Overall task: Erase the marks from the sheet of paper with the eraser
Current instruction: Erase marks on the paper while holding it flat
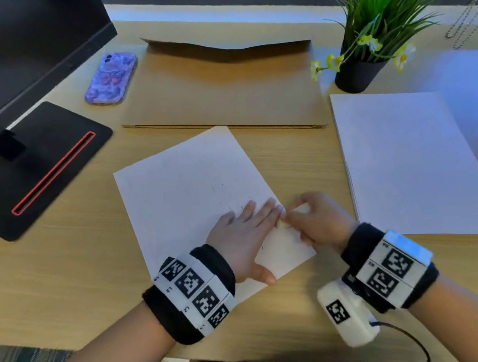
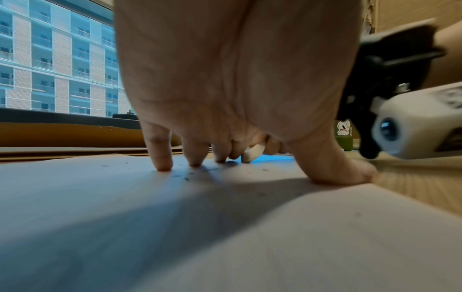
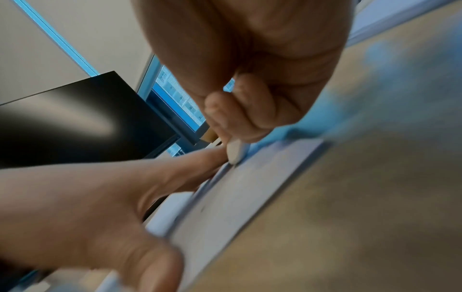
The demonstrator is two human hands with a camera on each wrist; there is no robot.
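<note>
Two hands are at work on the sheet [image 1: 188, 189], which lies skewed on the desk [image 1: 69, 258] in front of you. Your left hand [image 1: 243, 237] is spread flat on the sheet's near right part, fingers [image 2: 160, 156] straight and fanned, tips pressing the paper, thumb [image 2: 345, 171] down at the near edge. Your right hand [image 1: 318, 221] sits just right of it, fingers curled tight around the eraser [image 3: 235, 152]. The eraser is white; its lower end meets the sheet at the right edge, touching or almost touching your left fingertips. Small dark crumbs [image 2: 185, 175] lie on the sheet near those fingertips. A few faint specks show farther up the sheet; whether they are marks or crumbs cannot be told.

Beyond the sheet lies a brown envelope [image 1: 216, 95]. Right of the sheet, apart from it, is a paper stack [image 1: 413, 163], with a potted plant [image 1: 369, 55] behind the stack. Left of the sheet stands a monitor base [image 1: 22, 174]; a phone [image 1: 111, 79] lies left of the envelope.
</note>
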